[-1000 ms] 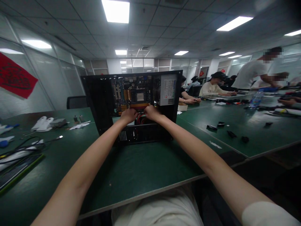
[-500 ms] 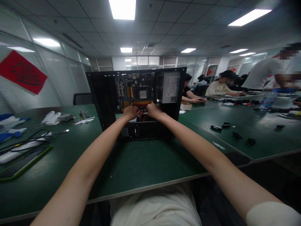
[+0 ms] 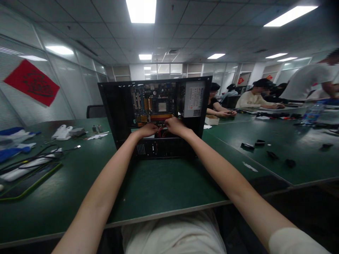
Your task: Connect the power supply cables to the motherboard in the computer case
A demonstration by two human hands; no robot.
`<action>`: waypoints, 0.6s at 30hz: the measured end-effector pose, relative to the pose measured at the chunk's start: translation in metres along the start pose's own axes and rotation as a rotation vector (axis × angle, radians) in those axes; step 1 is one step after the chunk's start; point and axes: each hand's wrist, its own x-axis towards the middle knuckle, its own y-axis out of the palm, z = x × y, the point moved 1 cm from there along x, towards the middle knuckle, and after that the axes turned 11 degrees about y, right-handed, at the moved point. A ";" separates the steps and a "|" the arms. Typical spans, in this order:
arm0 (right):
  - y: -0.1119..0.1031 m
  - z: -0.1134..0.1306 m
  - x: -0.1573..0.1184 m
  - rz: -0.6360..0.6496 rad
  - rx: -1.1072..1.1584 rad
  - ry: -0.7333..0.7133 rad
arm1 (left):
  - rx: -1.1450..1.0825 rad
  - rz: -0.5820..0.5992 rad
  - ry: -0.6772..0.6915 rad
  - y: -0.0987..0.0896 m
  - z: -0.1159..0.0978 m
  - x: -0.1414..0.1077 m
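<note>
A black computer case [image 3: 107,106] stands open on the green table, its inside facing me. Mounted in it are a motherboard [image 3: 140,100] and, at upper right, a silver power supply [image 3: 194,98] with a label. Below the motherboard runs a bundle of red and dark cables [image 3: 160,132]. My left hand [image 3: 147,130] reaches in from the left, its fingertips pinched at the cables. From the right, my right hand [image 3: 175,126] is closed at the upper end of the same bundle. The cable ends are hidden by my fingers.
On the left of the table [image 3: 159,190] lie a power strip [image 3: 29,167] with cords, a green-edged black panel [image 3: 34,181] and white plastic bags [image 3: 62,131]. Small black parts [image 3: 247,146] and a water bottle [image 3: 314,112] are on the right. Several people sit or stand beyond.
My left hand has lowered slightly and its fingers have stretched toward the cables. My right hand stays near the same spot. The view has shifted a little to the left.
</note>
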 end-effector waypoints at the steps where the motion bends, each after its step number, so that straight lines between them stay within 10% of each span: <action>1: -0.002 0.001 -0.002 -0.005 0.014 -0.025 | -0.020 0.001 0.004 0.000 0.001 0.000; 18: 0.011 -0.003 0.003 -0.001 0.187 -0.160 | -0.148 0.093 -0.035 -0.002 -0.001 -0.007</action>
